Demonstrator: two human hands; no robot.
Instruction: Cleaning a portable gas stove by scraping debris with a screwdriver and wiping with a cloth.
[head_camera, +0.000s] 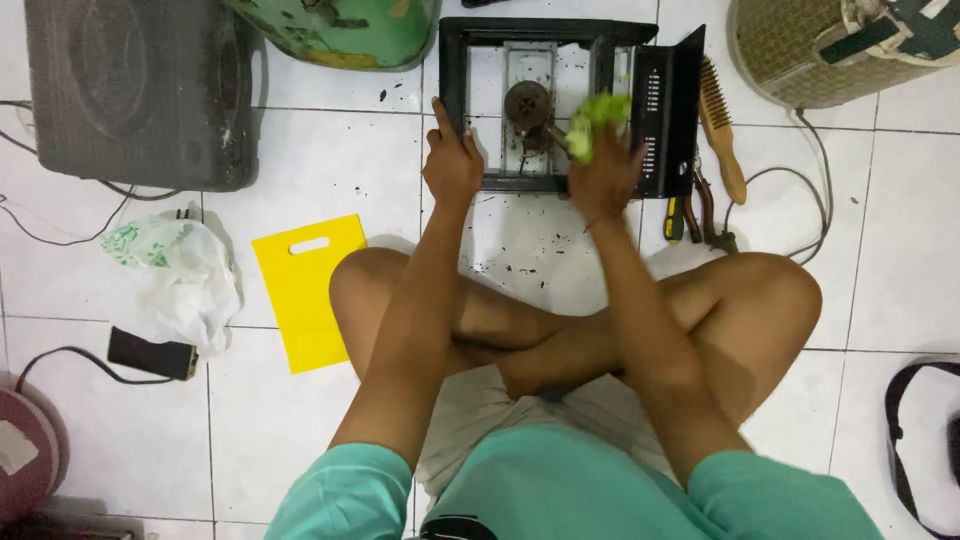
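A black metal stove frame (455, 60) lies on the white tiled floor ahead of my crossed legs, its round burner (527, 102) exposed inside. My left hand (451, 160) grips the frame's left front corner. My right hand (605, 165) is shut on a green cloth (595, 118), blurred by motion, over the frame's right part near the burner. A black perforated panel (670, 105) stands along the frame's right side.
A wire brush (722, 128) and pliers (700, 215) lie right of the frame. To the left are a yellow bag (305, 290), a white plastic bag (185, 275), a phone (150, 352) and a grey stove top (135, 90). A green gas cylinder (345, 30) is behind.
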